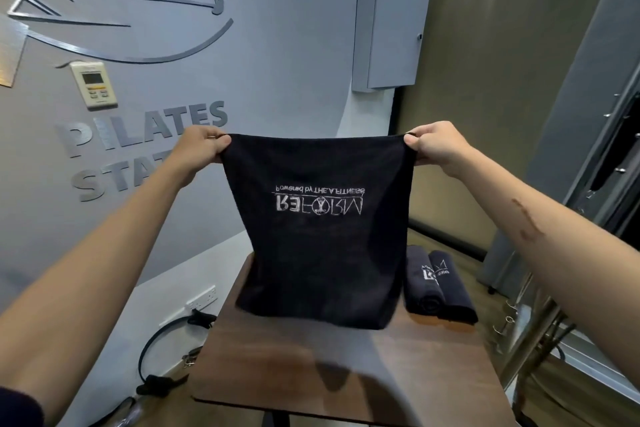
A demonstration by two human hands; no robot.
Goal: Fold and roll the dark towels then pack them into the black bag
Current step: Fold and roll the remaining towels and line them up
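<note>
A dark towel [322, 253] with white embroidered lettering, seen upside down, hangs stretched in the air above the wooden table [346, 367]. My left hand [201, 146] pinches its upper left corner and my right hand [436, 146] pinches its upper right corner. The towel's bottom edge hangs just over the tabletop. Two rolled dark towels [438, 288] lie side by side on the table's far right part. No black bag is in view.
A grey wall with metal lettering and a thermostat [93, 85] stands behind on the left. A grey cabinet [389, 28] hangs on the wall. A ring and straps [162, 354] lie on the floor left of the table. Metal frame parts [540, 322] stand at right.
</note>
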